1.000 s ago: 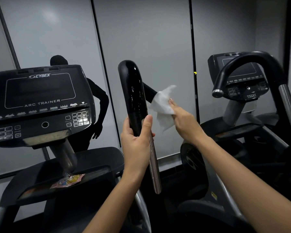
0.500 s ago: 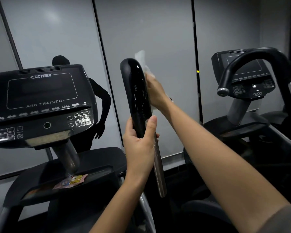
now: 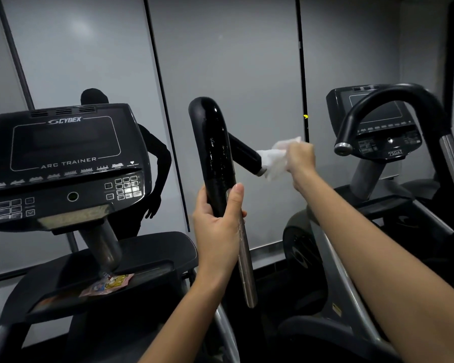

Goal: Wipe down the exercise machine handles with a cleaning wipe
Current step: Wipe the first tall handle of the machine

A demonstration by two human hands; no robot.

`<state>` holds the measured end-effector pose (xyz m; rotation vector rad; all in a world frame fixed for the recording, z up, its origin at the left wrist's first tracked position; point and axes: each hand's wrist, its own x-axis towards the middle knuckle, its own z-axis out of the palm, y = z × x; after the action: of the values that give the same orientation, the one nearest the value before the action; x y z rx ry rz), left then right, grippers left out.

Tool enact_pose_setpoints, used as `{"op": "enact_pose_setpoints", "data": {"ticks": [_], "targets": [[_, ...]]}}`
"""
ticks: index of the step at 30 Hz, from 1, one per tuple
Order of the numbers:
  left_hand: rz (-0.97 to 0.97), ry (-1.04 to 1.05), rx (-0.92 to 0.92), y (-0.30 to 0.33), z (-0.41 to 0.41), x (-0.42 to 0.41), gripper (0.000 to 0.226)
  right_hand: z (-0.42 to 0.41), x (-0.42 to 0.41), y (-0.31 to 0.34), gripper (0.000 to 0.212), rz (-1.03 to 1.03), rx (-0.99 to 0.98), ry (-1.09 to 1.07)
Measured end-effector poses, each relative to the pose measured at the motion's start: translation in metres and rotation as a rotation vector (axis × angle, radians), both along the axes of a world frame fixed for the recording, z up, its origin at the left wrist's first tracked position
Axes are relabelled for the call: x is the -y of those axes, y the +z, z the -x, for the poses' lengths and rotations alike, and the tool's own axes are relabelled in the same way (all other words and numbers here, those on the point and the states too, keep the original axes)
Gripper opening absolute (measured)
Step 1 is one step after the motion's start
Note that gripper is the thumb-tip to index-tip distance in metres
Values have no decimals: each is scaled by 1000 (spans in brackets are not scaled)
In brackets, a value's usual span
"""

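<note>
The cleaning wipe is bunched in the right hand, whose fingers are curled round it, and it is wrapped over the free end of the short side grip that sticks out from behind the upright handle. The wipe sits just ahead of that hand's fingers, toward the left hand's side, touching the grip's metal end cap; part of it hangs loose below the knuckles. Holding it bunched like this probably lets the fingers press cloth all round the bar rather than along one face

The left hand grips the upright handle low down, where the glossy black sleeve meets the bare metal tube, with the thumb laid up the front. This looks like a steadying hold, so the moving arm of the machine does not swing away under the wiping pressure. The wipe lies above this hand and off to its right, well apart from it. The black sleeve above the left hand looks wet and streaked

Further out, to the left of the left hand, is the console, with a colourful packet on the tray below it. Beyond the right hand stands a second machine
</note>
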<state>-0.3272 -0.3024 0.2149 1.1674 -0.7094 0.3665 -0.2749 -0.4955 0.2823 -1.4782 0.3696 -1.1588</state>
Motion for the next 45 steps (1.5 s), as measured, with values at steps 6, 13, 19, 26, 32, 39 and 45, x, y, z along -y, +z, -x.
{"op": "enact_pose_setpoints", "data": {"ticks": [6,13,19,26,32,39,45], "targets": [[12,-4,9,0,-1,0,6,-34,-66,48,30,648,-99,59],[16,-14,19,-1,-4,2,5,-51,-57,-10,45,1075,-102,-208],[-2,-2,3,2,1,-1,7,-8,-37,-46,61,1236,-224,-193],[-30,2,13,3,3,-4,10,39,-51,-21,28,678,-178,-10],[-146,-44,-79,10,10,-15,50,109,-88,43,18,5,162,443],[-95,-281,-35,54,14,-53,60,148,-143,53,19,285,-8,717],[-102,-634,-193,40,-14,-90,53,130,-169,38,18,548,-186,598]]}}
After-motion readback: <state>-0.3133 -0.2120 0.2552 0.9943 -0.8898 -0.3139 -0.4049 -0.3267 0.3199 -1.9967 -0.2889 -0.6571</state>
